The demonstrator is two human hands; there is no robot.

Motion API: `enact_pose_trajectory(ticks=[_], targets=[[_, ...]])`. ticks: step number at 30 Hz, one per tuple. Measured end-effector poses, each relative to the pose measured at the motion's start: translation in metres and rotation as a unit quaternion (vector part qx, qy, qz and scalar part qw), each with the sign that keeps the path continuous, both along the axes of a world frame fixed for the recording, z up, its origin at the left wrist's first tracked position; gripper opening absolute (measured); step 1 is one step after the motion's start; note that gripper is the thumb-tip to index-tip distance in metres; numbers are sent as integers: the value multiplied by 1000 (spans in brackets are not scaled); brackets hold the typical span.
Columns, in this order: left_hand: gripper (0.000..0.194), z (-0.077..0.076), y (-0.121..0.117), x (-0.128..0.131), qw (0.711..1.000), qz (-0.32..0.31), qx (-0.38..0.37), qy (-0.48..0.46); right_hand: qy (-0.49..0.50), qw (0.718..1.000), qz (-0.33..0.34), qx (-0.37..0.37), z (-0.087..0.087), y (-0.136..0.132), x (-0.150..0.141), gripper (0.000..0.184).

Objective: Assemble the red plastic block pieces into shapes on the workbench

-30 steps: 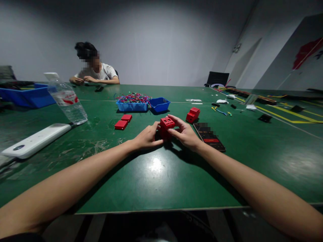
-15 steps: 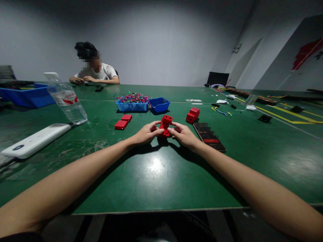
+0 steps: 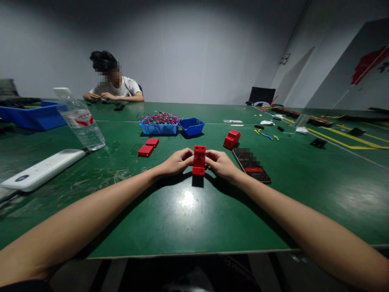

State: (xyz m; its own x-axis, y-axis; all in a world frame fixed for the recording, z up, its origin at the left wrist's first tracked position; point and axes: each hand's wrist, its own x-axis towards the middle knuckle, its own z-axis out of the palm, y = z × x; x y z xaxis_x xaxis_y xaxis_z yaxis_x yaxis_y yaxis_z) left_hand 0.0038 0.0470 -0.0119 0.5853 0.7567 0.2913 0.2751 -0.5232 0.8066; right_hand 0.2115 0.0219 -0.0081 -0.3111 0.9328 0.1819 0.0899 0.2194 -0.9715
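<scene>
A red plastic block [image 3: 199, 159] stands upright on the green table [image 3: 188, 215], held from both sides. My left hand [image 3: 176, 161] pinches its left side and my right hand [image 3: 221, 163] pinches its right side, fingers curled. Just behind on the right lies another red block [image 3: 232, 138]. Two flat red pieces [image 3: 148, 147] lie to the left. A blue tray of coloured wires [image 3: 160, 123] and a smaller blue tray [image 3: 192, 125] stand further back.
A phone [image 3: 251, 164] lies right of my right hand. A water bottle [image 3: 80, 120] and a white device [image 3: 41, 169] are at the left, with a blue bin [image 3: 33, 114] behind. A person [image 3: 112, 83] sits at the far side. Small parts and cables litter the right.
The red block was turned in my fingers from a tilted pose with its holed face up to standing upright. Both hands shifted slightly toward me.
</scene>
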Motion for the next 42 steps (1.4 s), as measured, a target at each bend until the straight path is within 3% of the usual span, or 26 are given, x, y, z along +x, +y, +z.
enact_pose_trajectory(ticks=[5,23,42], targets=[[53,5,-3,-1,999,-18,-9,38,-8,1000,-14,-2,1,-1,-2,33],[52,10,-10,0,999,3,18,27,-52,998,-44,17,6,-2,-2,27],[53,11,-8,0,1000,7,-11,9,-65,995,-22,71,2,1,1,42]])
